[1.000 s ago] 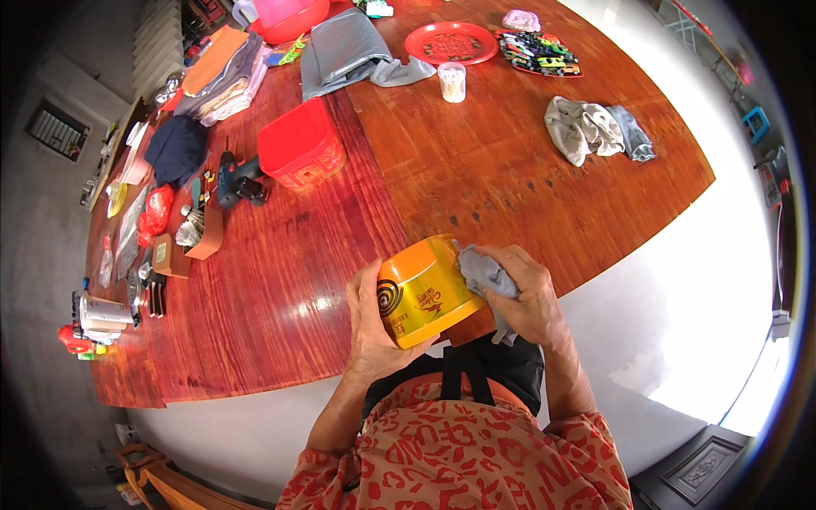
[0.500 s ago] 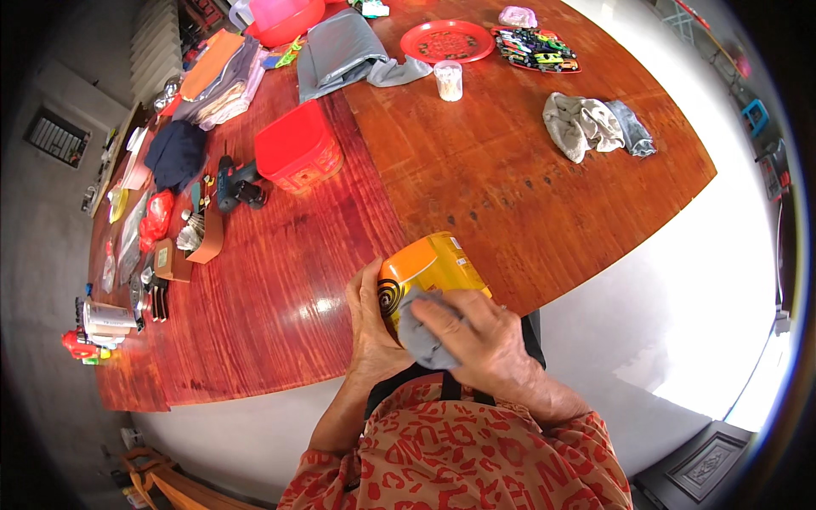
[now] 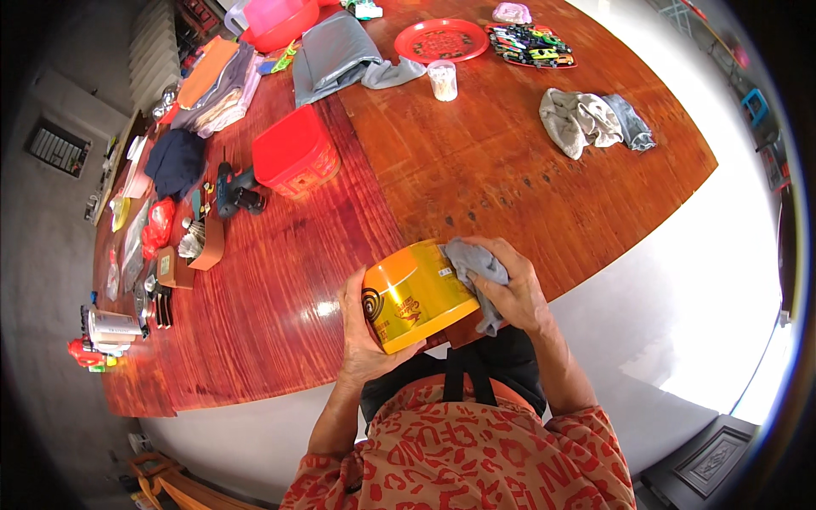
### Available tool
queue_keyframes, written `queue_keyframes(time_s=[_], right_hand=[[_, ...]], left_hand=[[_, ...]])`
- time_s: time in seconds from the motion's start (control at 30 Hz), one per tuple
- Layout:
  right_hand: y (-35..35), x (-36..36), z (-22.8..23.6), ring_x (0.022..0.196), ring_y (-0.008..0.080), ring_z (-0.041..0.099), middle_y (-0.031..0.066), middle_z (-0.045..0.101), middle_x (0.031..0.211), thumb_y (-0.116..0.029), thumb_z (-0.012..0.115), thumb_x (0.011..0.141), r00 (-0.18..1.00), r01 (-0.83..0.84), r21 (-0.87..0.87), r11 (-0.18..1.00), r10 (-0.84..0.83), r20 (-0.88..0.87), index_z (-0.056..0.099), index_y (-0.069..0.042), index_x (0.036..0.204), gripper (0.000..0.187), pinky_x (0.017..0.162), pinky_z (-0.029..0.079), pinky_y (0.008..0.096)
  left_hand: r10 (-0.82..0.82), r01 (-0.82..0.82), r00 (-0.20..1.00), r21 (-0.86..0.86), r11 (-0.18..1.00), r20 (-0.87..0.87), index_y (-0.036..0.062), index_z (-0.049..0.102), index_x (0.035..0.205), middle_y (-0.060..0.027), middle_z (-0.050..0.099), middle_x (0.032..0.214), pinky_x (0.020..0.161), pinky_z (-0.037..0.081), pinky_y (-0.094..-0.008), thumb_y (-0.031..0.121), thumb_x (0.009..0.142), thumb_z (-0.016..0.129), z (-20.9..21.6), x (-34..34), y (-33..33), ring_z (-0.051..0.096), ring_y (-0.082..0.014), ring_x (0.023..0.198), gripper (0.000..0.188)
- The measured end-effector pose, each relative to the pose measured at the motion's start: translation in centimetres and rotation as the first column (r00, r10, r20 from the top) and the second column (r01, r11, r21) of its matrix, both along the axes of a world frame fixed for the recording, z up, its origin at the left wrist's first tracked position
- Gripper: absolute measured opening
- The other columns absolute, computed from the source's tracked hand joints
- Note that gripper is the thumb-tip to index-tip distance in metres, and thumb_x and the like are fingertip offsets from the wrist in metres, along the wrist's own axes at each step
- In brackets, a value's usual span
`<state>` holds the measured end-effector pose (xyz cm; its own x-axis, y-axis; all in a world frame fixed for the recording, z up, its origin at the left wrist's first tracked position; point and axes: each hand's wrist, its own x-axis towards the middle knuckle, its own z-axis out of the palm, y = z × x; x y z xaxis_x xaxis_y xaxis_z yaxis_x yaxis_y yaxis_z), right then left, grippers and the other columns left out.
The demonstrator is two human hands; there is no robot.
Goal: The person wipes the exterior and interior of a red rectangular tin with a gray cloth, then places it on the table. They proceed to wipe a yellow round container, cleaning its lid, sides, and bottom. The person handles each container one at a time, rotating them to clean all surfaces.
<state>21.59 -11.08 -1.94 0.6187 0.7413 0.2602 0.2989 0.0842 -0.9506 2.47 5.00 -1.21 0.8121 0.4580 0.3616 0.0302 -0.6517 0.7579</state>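
Observation:
A yellow and orange box with a black spiral on its end is tilted over the near edge of the table. My left hand grips its left end, with the thumb along the side and fingers underneath. In my right hand is a bunched grey cloth, pressed against the box's right end. Part of the cloth hangs below my fingers. The underside of the box is hidden.
On the wooden table stand a red lidded box, a cordless drill, a clear cup, a red round tray and crumpled cloths. Folded clothes and small tools line the left side.
My right hand has moved the grey cloth from the box's near left side to its right end. The box has turned, showing more of its yellow side.

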Motion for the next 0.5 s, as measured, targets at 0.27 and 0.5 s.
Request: queue_keyframes(time_s=[0.27,0.5], right_hand=[[4.1,0.1,3.5,0.099,0.0305,0.066,0.0124,0.063,0.109,0.001,0.074,0.073,0.933,-0.127,0.136,0.982,0.072,0.353,0.063,-0.011,0.123,0.053,0.084,0.056,0.0392],[4.5,1.4,0.9,0.100,0.0290,0.065,0.0131,0.062,0.108,-0.005,0.070,0.082,0.995,-0.074,0.068,0.995,0.069,0.068,0.059,-0.011,0.128,0.048,0.087,0.055,0.0376]], left_hand=[[-0.019,0.020,1.000,0.037,0.999,-0.015,0.0007,0.024,0.148,-0.0189,0.038,0.132,0.103,0.037,-0.0459,0.021,0.055,0.093,0.0,0.1,0.3,0.040,-0.0329,0.121,0.117],[-0.010,0.010,1.000,0.002,1.000,0.000,0.0009,0.024,0.148,-0.0178,0.038,0.132,0.104,0.037,-0.0440,0.020,0.056,0.093,-0.4,0.0,0.4,0.042,-0.0311,0.120,0.116]])
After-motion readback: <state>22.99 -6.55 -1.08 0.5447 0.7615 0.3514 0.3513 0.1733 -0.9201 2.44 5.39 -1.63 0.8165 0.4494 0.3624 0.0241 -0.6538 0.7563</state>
